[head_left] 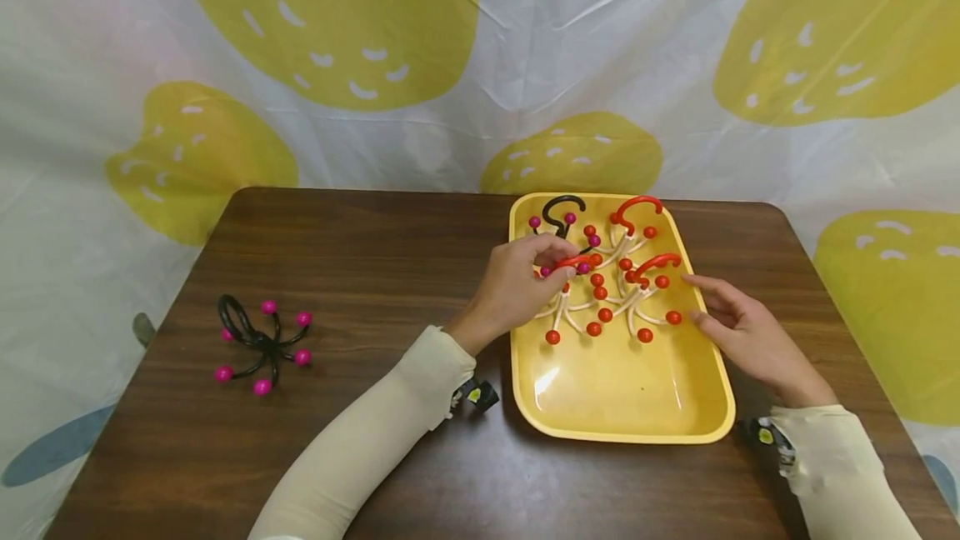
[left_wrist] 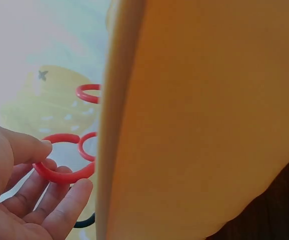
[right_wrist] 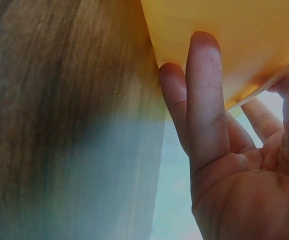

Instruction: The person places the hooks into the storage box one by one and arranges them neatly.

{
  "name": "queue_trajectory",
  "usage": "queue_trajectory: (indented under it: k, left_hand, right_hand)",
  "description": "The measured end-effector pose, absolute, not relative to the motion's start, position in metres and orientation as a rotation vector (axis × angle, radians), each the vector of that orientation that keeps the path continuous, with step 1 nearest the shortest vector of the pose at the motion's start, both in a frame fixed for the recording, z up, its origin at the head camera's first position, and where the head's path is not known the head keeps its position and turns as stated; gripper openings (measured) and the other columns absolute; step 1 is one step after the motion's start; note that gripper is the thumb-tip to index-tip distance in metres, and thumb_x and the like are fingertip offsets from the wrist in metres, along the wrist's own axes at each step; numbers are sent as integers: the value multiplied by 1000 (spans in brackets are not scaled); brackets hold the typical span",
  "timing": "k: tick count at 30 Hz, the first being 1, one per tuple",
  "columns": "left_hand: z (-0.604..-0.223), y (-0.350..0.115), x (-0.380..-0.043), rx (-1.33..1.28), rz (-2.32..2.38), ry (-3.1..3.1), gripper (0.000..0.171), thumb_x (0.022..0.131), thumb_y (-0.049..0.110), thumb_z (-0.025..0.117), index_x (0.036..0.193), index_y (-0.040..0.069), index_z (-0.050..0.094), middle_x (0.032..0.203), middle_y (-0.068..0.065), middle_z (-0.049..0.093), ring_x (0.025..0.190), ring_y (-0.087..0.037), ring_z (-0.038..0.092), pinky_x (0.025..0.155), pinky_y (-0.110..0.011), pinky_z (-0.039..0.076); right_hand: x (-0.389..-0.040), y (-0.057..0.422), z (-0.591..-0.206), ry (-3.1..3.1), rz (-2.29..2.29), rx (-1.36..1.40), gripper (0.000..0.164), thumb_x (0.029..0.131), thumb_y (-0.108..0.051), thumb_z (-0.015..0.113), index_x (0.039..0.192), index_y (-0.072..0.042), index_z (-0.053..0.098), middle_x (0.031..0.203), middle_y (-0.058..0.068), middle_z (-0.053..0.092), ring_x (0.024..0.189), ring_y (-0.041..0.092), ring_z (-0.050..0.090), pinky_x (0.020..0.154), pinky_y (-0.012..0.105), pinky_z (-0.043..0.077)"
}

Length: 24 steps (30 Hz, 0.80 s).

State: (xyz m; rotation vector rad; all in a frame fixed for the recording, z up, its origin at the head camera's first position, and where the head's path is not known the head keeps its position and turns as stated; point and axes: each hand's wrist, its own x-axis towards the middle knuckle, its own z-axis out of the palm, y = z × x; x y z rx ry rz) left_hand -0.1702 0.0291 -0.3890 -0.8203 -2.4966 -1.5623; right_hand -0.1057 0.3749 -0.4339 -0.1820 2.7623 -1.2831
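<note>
My left hand (head_left: 517,282) is over the left side of a yellow tray (head_left: 622,438). Its thumb and fingers hold the red hooked handle (left_wrist: 64,176) of a massager (head_left: 563,304) with white legs and red ball tips, whose legs are down in the tray. Two similar red-handled massagers, one at the back (head_left: 627,233) and one nearer (head_left: 640,292), lie to its right. A black massager (head_left: 552,205) with pink balls sits behind, partly covered by my left hand. My right hand (head_left: 757,348) is at the tray's right rim, fingers extended against the outer wall.
Another black massager (head_left: 267,346) with pink balls lies on the left of the brown wooden table (head_left: 390,257). A white cloth (head_left: 420,144) with yellow fruit shapes hangs behind the table. The tray's walls rise around the massagers.
</note>
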Motion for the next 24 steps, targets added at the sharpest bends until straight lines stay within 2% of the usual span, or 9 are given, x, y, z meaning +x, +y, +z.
queue_trajectory:
  k: [7,17,24]
  left_hand:
    - [-391,26,-170,-826,-1574,-2496,19,96,12,77,115,8,77,110,-6,80,96,-19,75,87,-44,63]
    - [-388,21,-170,-837,-1542,-2503,24,95,17,79,117,9,76,112,-5,80,100,-18,75,92,-34,62]
    - [-384,14,-167,-812,-1586,-2482,27,95,21,80,118,8,76,112,-6,78,104,-19,74,96,-38,62]
  right_hand:
    - [-105,374,-433,2760,-1294,-188,55,107,-15,62,159,-6,44,142,36,60,100,-12,64,77,17,60]
    - [-104,373,-432,2776,-1296,-193,54,107,-14,63,158,-7,46,136,35,64,96,-7,67,75,19,61]
    - [-104,373,-433,2761,-1323,-213,54,106,-11,62,157,-5,46,136,36,64,96,-6,69,74,20,62]
